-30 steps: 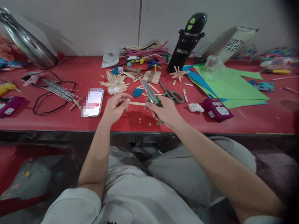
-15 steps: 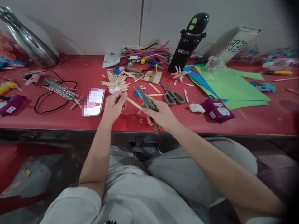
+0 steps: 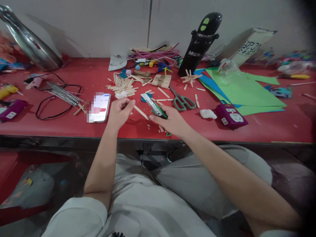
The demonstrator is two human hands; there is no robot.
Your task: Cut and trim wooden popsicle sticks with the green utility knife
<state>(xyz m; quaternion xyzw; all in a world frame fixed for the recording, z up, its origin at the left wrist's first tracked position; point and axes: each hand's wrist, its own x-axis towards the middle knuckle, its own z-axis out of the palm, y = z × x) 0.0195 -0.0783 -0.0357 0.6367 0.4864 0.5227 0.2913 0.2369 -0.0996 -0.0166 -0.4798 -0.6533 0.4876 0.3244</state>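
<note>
My left hand (image 3: 120,113) pinches one end of a thin wooden craft stick (image 3: 140,112), which slants down to the right toward my other hand. My right hand (image 3: 173,122) is closed round a green-and-grey utility knife (image 3: 154,106), its blade end pointing up and left above the stick. Both hands hover over the front part of the red table (image 3: 98,79). A pile of loose wooden sticks (image 3: 122,86) lies just beyond my left hand.
A phone (image 3: 98,107) lies left of my left hand. Green-handled scissors (image 3: 181,100), a purple power strip (image 3: 230,116), green and blue paper sheets (image 3: 237,90), a black bottle (image 3: 199,42), coloured wires (image 3: 155,56), a black cable (image 3: 59,98) and metal rods (image 3: 63,93) crowd the table.
My left hand picked the stick off the table and turned it diagonal. The knife in my right hand tilted lower and further left, toward the stick.
</note>
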